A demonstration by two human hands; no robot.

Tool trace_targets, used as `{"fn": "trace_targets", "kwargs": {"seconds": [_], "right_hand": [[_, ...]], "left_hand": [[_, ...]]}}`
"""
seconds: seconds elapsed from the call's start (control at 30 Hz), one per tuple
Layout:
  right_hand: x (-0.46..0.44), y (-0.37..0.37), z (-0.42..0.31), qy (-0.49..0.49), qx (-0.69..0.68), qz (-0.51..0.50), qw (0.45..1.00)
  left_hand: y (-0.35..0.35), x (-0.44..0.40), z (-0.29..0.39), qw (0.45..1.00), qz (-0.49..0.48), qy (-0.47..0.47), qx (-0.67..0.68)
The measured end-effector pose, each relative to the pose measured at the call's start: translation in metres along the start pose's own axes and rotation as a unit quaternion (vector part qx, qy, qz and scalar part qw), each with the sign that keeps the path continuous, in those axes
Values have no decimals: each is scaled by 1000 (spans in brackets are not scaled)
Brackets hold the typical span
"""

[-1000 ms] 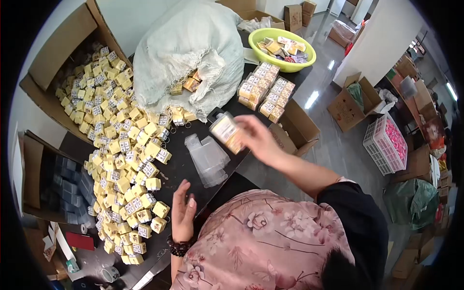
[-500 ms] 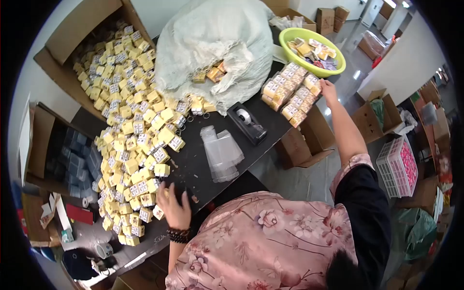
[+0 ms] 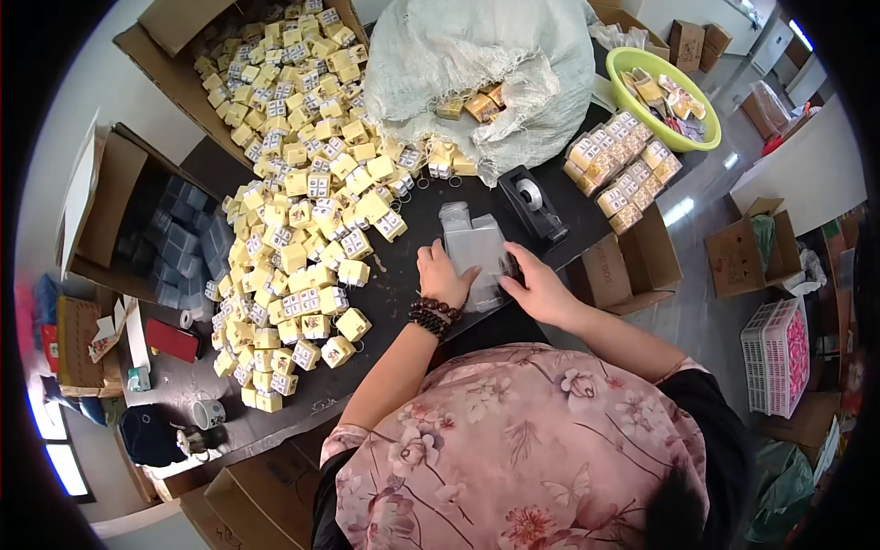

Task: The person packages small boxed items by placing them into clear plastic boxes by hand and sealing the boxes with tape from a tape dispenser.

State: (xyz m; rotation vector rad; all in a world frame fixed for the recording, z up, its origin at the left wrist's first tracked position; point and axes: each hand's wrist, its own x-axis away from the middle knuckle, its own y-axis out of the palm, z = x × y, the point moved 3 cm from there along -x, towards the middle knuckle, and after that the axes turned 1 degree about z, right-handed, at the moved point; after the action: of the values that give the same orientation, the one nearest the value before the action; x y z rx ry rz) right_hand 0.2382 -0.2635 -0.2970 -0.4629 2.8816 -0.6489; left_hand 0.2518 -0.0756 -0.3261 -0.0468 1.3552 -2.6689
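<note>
Several clear, flat plastic sleeves (image 3: 475,240) lie overlapping on the dark table in front of me. My left hand (image 3: 444,279), a beaded bracelet on its wrist, is at their left edge with its fingers apart and the thumb over the plastic. At the right edge is my right hand (image 3: 541,289), thumb and fingers spread beside the sleeves; some fingertips are hidden. A black tape dispenser (image 3: 533,209) stands just beyond. To the left spreads a large heap of small yellow-and-white cubes (image 3: 307,252), some with key rings.
Filled clear packs of cubes (image 3: 612,165) stand at the table's right edge, by a lime-green basin (image 3: 667,139). A big white woven sack (image 3: 477,69) is at the back. Left, a carton (image 3: 119,192) holds clear plastic boxes. An open carton (image 3: 642,266) sits below the right edge.
My right hand has come back from the filled packs, leaving them at the table edge. My left hand has moved from the cube heap to the plastic sleeves. The view has shifted.
</note>
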Motion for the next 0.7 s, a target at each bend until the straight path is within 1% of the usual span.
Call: {"fn": "trace_targets", "kwargs": {"seconds": [0.07,0.1,0.13,0.2,0.23,0.3,0.33,0.4,0.43,0.47,0.5,0.53,0.57,0.6,0.63,0.67,0.7], "right_hand": [[-18,27,27,-25,59,36,997],[-23,31,21,22,42,12,999],[-26,37,20,16,39,8,999],[-29,50,21,43,6,-35,998],[-29,53,20,41,2,-36,999],[-29,59,14,60,-72,-105,990],[-27,55,-2,60,-74,-106,990],[-24,34,-54,-78,-71,-57,993],[-22,24,-91,-102,-229,-91,964],[-16,8,-135,-119,-381,-122,909],[-3,-14,-188,-126,-467,-183,856],[14,-33,-233,-128,-537,-224,803],[22,-34,-263,-205,-643,-266,689],[26,-30,-258,-201,-651,-260,684],[49,-61,-256,-205,-644,-248,694],[45,-32,-247,-217,-628,-245,706],[36,-29,-247,-235,-612,-240,716]], "left_hand": [[1,-2,-10,999,-5,-22,46],[2,-2,-19,999,2,-27,44],[3,-1,-28,998,18,-18,56],[-6,5,-41,997,33,-8,62],[-15,10,-44,995,44,-24,81],[-25,19,-55,991,48,-42,117],[-31,24,-54,991,48,-43,115],[-41,33,-56,977,-1,-90,193],[-37,37,-63,981,23,-59,185],[-48,43,-56,980,22,-59,189],[-58,48,-49,979,20,-57,193],[-56,50,-54,980,16,-63,187],[-50,54,-60,948,0,-63,311],[-49,59,-61,900,-14,-65,431],[-54,64,-57,891,-21,-61,449],[-55,71,-56,884,-18,-66,463],[-64,73,-56,880,-15,-66,471]]}}
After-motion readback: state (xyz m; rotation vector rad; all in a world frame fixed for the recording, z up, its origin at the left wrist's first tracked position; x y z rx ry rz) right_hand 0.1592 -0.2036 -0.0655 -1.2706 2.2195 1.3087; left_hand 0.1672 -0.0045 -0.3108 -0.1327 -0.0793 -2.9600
